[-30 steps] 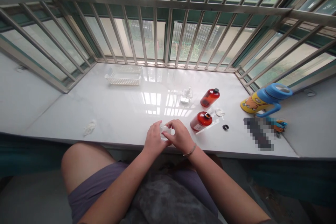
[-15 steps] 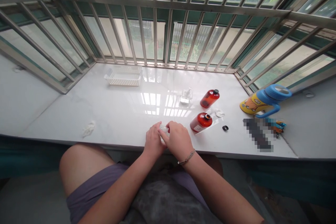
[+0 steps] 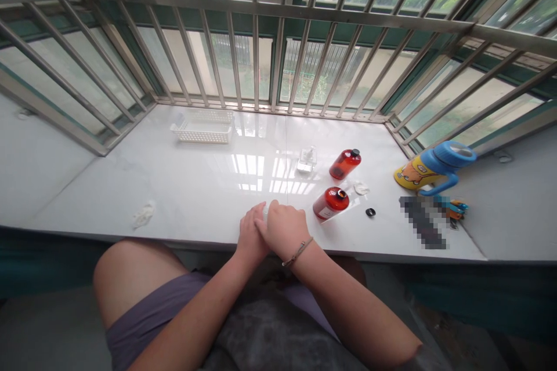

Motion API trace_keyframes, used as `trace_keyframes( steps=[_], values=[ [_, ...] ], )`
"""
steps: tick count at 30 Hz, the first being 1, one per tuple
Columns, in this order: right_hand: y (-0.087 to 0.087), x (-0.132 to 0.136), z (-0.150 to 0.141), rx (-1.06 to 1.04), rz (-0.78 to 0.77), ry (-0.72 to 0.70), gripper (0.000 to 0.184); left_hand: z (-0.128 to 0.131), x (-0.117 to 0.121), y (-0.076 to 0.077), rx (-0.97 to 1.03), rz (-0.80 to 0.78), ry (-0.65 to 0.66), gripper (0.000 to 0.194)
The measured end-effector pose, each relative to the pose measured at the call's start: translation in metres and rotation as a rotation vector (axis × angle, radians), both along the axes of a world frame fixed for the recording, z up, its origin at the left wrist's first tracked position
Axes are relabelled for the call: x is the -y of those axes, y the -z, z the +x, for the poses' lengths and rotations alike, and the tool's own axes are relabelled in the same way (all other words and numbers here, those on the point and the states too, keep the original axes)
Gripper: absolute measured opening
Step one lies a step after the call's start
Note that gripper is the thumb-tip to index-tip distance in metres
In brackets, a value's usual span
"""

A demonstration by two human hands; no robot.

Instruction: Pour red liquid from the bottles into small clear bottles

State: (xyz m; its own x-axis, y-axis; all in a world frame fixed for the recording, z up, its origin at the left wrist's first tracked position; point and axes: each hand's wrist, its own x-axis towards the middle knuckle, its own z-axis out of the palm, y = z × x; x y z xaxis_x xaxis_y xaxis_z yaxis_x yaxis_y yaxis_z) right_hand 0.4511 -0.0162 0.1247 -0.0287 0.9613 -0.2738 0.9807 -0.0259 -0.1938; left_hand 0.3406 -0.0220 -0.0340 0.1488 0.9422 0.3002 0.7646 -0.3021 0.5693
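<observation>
My left hand and my right hand are pressed together at the front of the white stone sill. Between them they hold a small clear object, and only its tip shows. A red bottle with an open top lies nearest to my right hand. Behind it stands an orange-red bottle with a black cap, next to a clear glass bottle. A small black cap and a white scrap rest close by.
Steel window bars run along the sill's far side. A white plastic basket sits back left, with a crumpled white scrap in front. A blue and yellow cup and a pixelated object lie right.
My right hand has slid left over my left hand, and the hands now sit closer together. They cover more of the clear object. The view has shifted slightly.
</observation>
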Motion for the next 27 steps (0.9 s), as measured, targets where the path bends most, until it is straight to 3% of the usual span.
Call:
trace_keyframes(
  steps=[7,13,17,22,27],
  values=[
    [0.013,0.006,-0.002,0.018,0.067,-0.017,0.024,-0.001,-0.001,-0.001,0.005,-0.042,-0.001,0.05],
    [0.02,0.01,0.015,0.012,0.104,-0.147,0.023,0.0,0.0,-0.001,-0.013,0.004,0.016,0.058],
    [0.017,0.008,0.037,0.009,0.132,-0.242,0.03,0.001,0.0,-0.003,-0.009,0.024,0.023,0.08],
    [0.02,0.0,0.056,-0.001,0.278,-0.098,0.024,0.002,-0.001,-0.003,-0.007,0.043,0.006,0.091],
    [0.033,-0.005,0.048,-0.08,0.255,-0.024,0.021,0.001,-0.001,0.0,-0.001,0.051,0.008,0.09]
  ],
)
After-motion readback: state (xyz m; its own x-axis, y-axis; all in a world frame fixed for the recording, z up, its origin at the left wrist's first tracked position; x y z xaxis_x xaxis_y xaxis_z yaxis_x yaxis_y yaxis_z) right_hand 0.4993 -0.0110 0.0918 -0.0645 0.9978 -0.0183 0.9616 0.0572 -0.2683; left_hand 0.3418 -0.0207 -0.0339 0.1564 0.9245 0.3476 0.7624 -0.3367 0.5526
